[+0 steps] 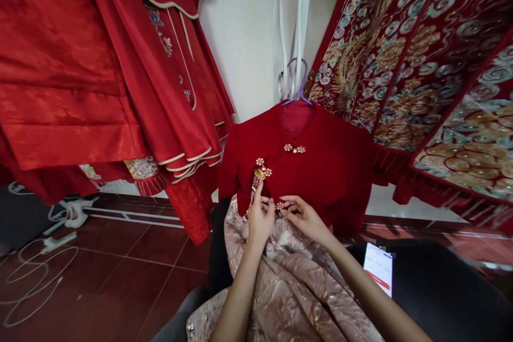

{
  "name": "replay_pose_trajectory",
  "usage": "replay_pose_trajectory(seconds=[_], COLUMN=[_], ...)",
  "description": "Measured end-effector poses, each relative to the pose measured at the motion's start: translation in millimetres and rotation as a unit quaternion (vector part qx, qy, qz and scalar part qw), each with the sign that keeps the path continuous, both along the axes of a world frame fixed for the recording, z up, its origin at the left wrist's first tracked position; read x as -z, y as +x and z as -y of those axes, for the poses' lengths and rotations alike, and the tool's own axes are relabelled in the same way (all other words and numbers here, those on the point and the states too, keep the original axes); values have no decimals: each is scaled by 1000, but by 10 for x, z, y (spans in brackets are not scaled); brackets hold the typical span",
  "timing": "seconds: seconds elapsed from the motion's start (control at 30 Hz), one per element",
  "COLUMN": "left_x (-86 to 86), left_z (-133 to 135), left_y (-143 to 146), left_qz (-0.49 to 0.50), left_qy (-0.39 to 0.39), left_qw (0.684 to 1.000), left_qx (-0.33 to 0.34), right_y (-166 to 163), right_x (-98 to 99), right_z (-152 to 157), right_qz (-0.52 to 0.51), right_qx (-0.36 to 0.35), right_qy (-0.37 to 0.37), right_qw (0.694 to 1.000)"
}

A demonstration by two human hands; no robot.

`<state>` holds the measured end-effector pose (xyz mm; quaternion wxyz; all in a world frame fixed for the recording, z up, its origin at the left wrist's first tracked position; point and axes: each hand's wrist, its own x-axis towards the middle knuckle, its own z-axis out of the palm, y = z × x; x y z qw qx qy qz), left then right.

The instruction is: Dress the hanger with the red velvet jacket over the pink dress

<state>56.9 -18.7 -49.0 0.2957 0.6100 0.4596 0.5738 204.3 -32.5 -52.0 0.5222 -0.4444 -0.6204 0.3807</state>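
Note:
A dark red velvet jacket (320,171) hangs in front of me on a purple hanger (300,93). At its lower front edge, a small pearl-and-gold flower button (279,206) sits between my fingertips. My left hand (261,219) is closed at the button's left side, its index finger pointing up by a gold tassel ornament (259,173). From the other side, my right hand (305,218) pinches the same button. Another flower button pair (294,148) joins the jacket's collar. Below both hands spreads a pinkish, gold-patterned skirt (304,288).
Red garments (152,75) hang at the left, and a heavily embroidered one (401,64) at the right. A lit phone (378,270) lies on a black seat (433,283). White cables (40,262) trail over the tiled floor (132,278).

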Motion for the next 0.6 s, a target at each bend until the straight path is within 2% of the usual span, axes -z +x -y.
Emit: replay_pose_trajectory(seconds=[0.13,0.33,0.4,0.6], left_x=[56,140,151,171], left_z=[-115,-189,-185,-198], left_y=[-111,-244,-247,-235], left_qz=[29,28,34,78], left_qy=[-34,28,28,-3], left_qw=[999,992,993,996], left_qx=[-11,-117,-113,-45], right_y=[9,25,20,-43], right_x=[-50,-73,-48,42], right_z=[3,21,12,-16], right_qz=[-16,-15,-24,-28], right_qx=[-10,-40,-41,-25], right_qy=[-20,-52,-54,-22], right_qw=[1000,998,997,999])
